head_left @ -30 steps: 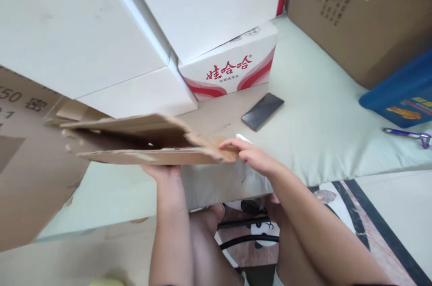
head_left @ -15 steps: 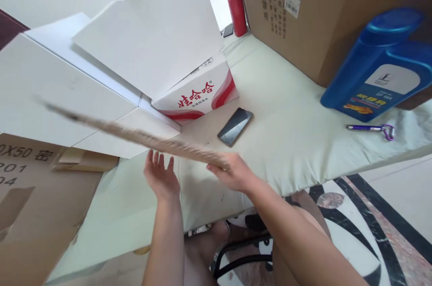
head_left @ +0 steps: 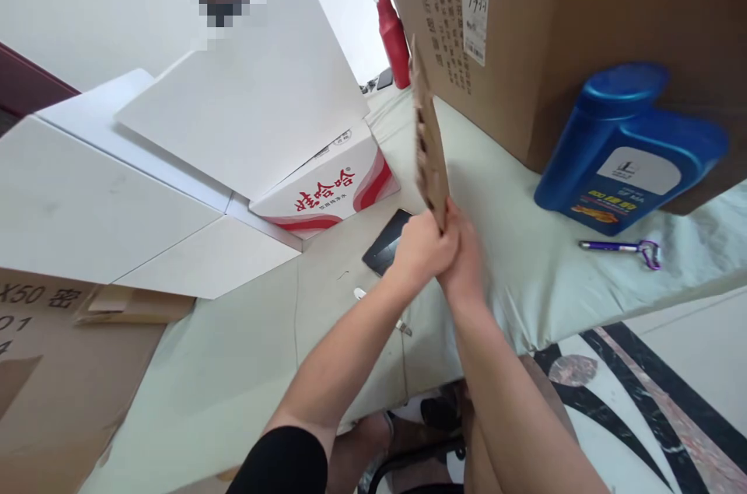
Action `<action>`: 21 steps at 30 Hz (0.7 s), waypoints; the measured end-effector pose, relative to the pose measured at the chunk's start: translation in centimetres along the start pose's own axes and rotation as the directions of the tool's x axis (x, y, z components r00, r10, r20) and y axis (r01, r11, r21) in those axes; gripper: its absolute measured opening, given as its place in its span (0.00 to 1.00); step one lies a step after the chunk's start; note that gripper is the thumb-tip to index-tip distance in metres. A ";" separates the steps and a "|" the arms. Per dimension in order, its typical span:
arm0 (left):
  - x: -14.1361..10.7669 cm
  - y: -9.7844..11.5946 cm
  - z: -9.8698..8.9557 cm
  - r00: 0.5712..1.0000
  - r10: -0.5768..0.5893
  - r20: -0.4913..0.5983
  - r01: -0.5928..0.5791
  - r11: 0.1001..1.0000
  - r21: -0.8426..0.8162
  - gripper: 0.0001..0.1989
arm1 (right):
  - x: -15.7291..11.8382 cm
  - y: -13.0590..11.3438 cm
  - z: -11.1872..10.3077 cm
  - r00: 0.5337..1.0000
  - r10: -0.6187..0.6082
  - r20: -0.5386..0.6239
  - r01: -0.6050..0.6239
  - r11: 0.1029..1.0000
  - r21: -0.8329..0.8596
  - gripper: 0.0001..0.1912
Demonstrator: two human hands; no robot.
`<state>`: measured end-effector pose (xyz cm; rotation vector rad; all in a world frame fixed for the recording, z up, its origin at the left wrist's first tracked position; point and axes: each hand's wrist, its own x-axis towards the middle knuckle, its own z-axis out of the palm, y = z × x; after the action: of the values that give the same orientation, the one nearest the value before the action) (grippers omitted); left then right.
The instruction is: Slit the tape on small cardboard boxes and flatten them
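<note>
A flat piece of brown cardboard (head_left: 430,152) stands nearly upright on edge above the table. Its lower end is gripped by my left hand (head_left: 423,247) and my right hand (head_left: 464,253), which are pressed together around it. Behind my left hand a dark phone (head_left: 385,245) lies on the cloth, partly covered by the hand. Below my left forearm lies a small white cable with a metal plug (head_left: 404,327), also partly hidden. Left of the phone sits a white and red box (head_left: 332,194), with a white panel (head_left: 250,82) leaning over it.
White boxes (head_left: 117,190) fill the left, above a brown carton (head_left: 64,385). A red bottle (head_left: 394,43) stands at the back. On the right are a large carton (head_left: 502,35), a blue jug (head_left: 618,159) and a purple pen-like item (head_left: 618,247) on the pale cloth (head_left: 233,369).
The cardboard has swung from lying out to the left to pointing upward. My left hand has moved right and closed on it beside my right hand. The cable has come into view.
</note>
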<state>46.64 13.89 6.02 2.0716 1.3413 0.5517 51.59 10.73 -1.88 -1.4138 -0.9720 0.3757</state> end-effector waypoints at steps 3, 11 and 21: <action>4.2 -1.3 -0.4 0.984 -0.161 -0.069 0.141 0.960 -0.241 0.13 | 0.2 -0.5 0.1 0.999 0.037 -0.017 -0.037 0.999 -0.005 0.25; 15.2 -1.4 0.8 0.900 -0.429 -0.077 0.277 0.699 -0.659 0.09 | -0.3 -1.7 0.1 0.992 0.125 -0.019 -0.125 0.992 -0.002 0.22; 2.0 -6.4 -4.9 0.926 -0.262 0.274 0.374 0.519 -0.769 0.19 | -0.7 -1.7 0.2 0.976 0.218 0.025 -0.219 0.972 0.087 0.17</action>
<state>40.15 18.92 5.28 1.0346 1.0502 0.6889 50.49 10.05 -0.59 -1.4417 -0.8035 0.5871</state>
